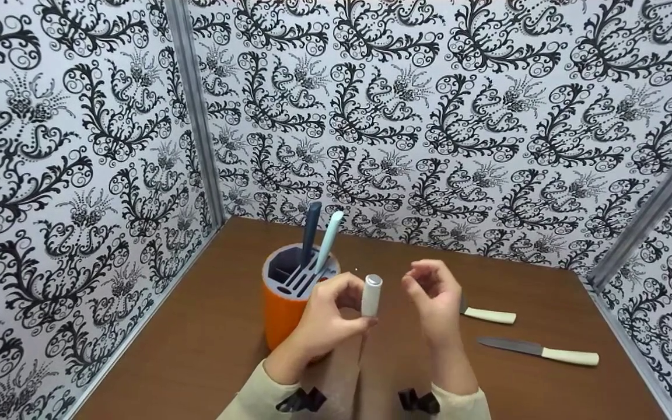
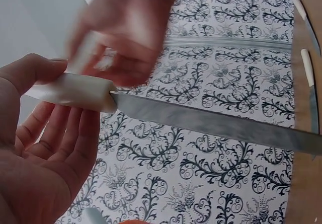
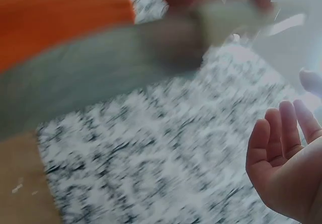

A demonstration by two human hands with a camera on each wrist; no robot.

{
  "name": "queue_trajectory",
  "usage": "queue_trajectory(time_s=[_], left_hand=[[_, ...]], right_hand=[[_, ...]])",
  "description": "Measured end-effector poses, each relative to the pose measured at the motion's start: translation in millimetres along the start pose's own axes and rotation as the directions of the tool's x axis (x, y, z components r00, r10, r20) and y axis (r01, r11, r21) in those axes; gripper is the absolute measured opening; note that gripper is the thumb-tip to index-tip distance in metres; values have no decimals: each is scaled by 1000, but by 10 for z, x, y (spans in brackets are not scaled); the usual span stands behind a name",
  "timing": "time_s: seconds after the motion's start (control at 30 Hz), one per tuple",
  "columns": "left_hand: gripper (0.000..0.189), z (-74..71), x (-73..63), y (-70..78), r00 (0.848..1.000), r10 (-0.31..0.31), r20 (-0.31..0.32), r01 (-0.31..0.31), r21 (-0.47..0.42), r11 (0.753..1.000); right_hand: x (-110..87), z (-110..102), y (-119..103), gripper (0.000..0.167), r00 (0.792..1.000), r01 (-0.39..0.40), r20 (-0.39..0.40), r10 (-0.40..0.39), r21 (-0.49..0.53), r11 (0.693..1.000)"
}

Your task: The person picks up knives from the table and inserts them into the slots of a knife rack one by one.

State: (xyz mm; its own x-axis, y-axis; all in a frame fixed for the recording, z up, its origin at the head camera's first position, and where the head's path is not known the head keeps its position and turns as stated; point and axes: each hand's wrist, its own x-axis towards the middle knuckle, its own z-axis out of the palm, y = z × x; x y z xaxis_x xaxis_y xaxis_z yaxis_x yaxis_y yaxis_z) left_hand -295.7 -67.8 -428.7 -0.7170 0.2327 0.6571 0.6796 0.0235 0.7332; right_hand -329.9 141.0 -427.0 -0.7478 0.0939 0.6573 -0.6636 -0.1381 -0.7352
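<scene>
My left hand (image 1: 330, 315) grips a kitchen knife (image 1: 371, 297) by its cream handle, thumb on one side and fingers on the other. The handle's end faces up and the blade points down in the head view. In the left wrist view the long grey blade (image 2: 201, 123) reaches out to the right. My right hand (image 1: 440, 300) hovers to the right of the handle, apart from it, fingers loosely bent around nothing. Left of the held knife stands an orange knife block (image 1: 277, 321), partly behind my left hand, with a dark blue-handled knife (image 1: 311, 230) and a mint-handled knife (image 1: 329, 240) in it.
Two cream-handled knives lie on the brown table (image 1: 196, 350) at the right: a nearer knife (image 1: 569, 356) and a farther knife (image 1: 490, 315), whose blade is mostly behind my right hand. Patterned walls (image 1: 371, 116) enclose the table at the back and sides.
</scene>
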Motion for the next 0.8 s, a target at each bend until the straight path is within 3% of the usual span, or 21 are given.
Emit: queue_trajectory(time_s=[0.13,0.27,0.47,0.67,0.8], left_hand=[[31,-105,-2,67,999,42,-27,-44,-39,998],[33,-234,-25,175,990,110,-93,-115,-49,992],[36,-373,-60,393,966,184,-179,-205,-109,973],[38,-456,-131,613,921,283,-269,-311,-67,948],[37,-544,-198,752,870,364,-333,-397,-31,917]], right_hand=[[61,-55,365,21,990,-136,-42,138,45,990],[43,-66,676,26,969,-246,-29,247,21,969],[-33,0,948,36,948,-309,55,312,-64,949],[-130,103,1172,46,936,-317,117,331,-129,940],[-211,191,1264,58,927,-300,192,322,-134,944]])
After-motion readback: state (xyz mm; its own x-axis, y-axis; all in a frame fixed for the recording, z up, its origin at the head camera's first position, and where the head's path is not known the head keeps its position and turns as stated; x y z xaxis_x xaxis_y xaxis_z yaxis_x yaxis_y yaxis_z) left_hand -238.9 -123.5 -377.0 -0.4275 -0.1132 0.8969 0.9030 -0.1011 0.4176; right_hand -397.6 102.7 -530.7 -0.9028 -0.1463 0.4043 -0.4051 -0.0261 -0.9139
